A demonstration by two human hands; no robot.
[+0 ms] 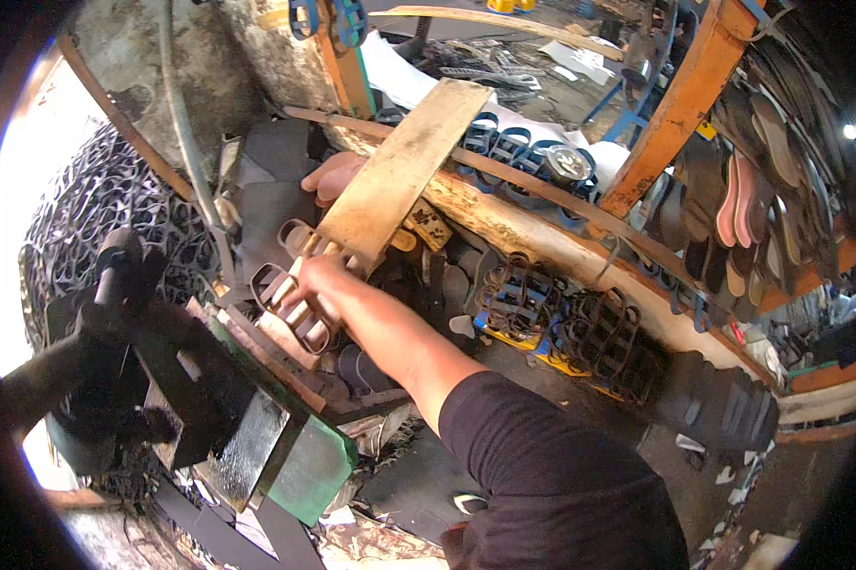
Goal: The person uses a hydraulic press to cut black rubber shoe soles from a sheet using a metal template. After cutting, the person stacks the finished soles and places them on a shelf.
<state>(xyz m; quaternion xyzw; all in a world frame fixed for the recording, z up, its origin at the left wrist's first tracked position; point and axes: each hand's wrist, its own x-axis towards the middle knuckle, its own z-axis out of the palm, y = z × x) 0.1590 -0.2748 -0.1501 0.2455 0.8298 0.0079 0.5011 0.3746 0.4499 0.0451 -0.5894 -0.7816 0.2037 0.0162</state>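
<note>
My right hand [320,279] reaches in from the lower right, its bare forearm leaving a black sleeve. The fingers close among brown strappy sandals [274,285] at the near end of a wooden plank [390,176]. They seem to grip one sandal, though the straps partly hide them. Another strap loop [316,337] sits just below the hand. Pink sole pieces [335,179] lie beside the plank. No part of my left hand can be made out.
A dark machine-like shape [114,285] stands at left, before a heap of black strap cut-outs [114,204]. A green-edged panel [316,467] is below. Finished-looking sandals [513,299] stand right of my arm. Soles [741,199] hang at far right, past an orange post [675,114].
</note>
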